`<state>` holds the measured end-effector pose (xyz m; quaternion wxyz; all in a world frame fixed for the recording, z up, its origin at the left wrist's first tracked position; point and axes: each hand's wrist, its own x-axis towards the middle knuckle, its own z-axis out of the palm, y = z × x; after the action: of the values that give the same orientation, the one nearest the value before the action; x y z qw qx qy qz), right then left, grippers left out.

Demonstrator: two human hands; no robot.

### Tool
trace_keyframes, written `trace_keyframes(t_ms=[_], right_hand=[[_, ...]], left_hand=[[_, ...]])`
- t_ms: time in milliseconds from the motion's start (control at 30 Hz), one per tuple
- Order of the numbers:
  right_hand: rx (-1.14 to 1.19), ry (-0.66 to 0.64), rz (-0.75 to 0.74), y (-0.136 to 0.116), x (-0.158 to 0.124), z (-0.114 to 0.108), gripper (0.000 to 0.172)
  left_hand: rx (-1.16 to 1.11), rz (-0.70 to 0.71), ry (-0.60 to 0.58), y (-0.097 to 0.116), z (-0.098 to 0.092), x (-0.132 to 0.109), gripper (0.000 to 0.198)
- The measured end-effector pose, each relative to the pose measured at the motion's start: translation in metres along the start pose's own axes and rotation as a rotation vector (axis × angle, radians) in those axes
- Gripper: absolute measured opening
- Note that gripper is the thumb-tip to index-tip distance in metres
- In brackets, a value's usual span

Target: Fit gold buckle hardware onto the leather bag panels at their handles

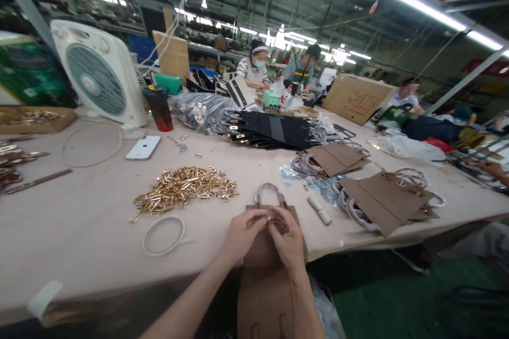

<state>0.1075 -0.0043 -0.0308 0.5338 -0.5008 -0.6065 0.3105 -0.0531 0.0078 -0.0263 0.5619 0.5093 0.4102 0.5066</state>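
Note:
A brown bag panel (265, 286) with a plastic-wrapped handle (270, 186) lies at the table's front edge and hangs down over it. Above its upper part, my left hand (247, 229) and my right hand (287, 233) meet, fingertips pinched together on a small gold metal fitting (269, 218). My fingers cover most of that piece. To the left is a heap of gold metal fittings (186, 188), with a roll of tape (164, 236) in front of it. A small rolled bundle (318, 210) lies right of my right hand.
Stacked brown bag pieces (385, 198) with wrapped handles lie to the right. Black strips (274, 130) are piled farther back. A phone (143, 147), a dark tumbler (159, 108) and a white fan (97, 74) stand left. Several people work beyond, near a cardboard box (358, 98).

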Motion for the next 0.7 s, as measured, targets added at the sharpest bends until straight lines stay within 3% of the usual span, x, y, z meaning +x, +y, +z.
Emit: trace_keyframes(t_ms=[200,567,700], right_hand=[[0.036,-0.129,-0.046,-0.017,-0.003,-0.004,0.025],[0.11,-0.007,0.099,-0.004,-0.006,-0.004,0.025],[0.209,-0.034,0.121,-0.007,-0.007,-0.005,0.028]], left_hand=[[0.02,0.088,0.077,0.0,-0.003,-0.004,0.023],[0.243,0.264,-0.064,0.005,-0.004,-0.005,0.032],[0.295,0.317,-0.097,0.005,-0.004,-0.003,0.032]])
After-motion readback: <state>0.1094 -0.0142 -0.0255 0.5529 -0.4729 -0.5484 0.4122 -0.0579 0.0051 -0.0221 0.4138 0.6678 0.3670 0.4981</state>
